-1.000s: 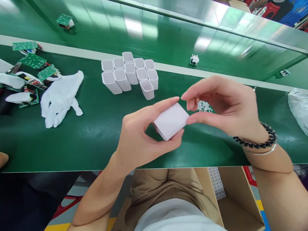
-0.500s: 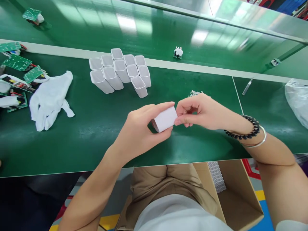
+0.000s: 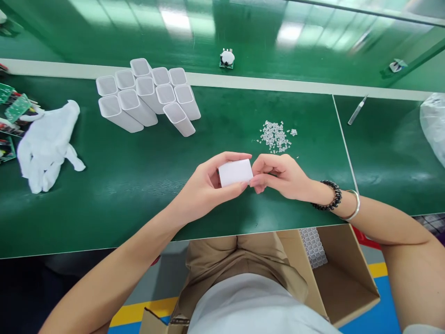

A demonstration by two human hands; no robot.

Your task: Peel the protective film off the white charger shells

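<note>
A white plastic housing point(image 3: 235, 172) lies on its side in my left hand point(image 3: 212, 181), with thumb and fingers wrapped along its two long sides. My right hand point(image 3: 274, 174) is at the housing's right end, its thumb and forefinger pinched against the edge; whatever they hold is too small or hidden to make out. Just beyond the right hand is a pile of tiny clear plastic pieces point(image 3: 274, 135). To the left, several white open-topped housings point(image 3: 146, 90) of similar look stand upright in a cluster.
White gloves point(image 3: 50, 144) and green circuit boards point(image 3: 15, 106) lie at the left. One small board with a white part point(image 3: 227, 58) is at the back. A slim tool point(image 3: 357, 110) and a plastic bag point(image 3: 434, 125) lie right. Below the table edge stands a cardboard box point(image 3: 344, 273).
My view has shifted, so the table things sit further left. My left hand has turned the housing nearly level. The right hand is lower, uncovering the pile of clear pieces.
</note>
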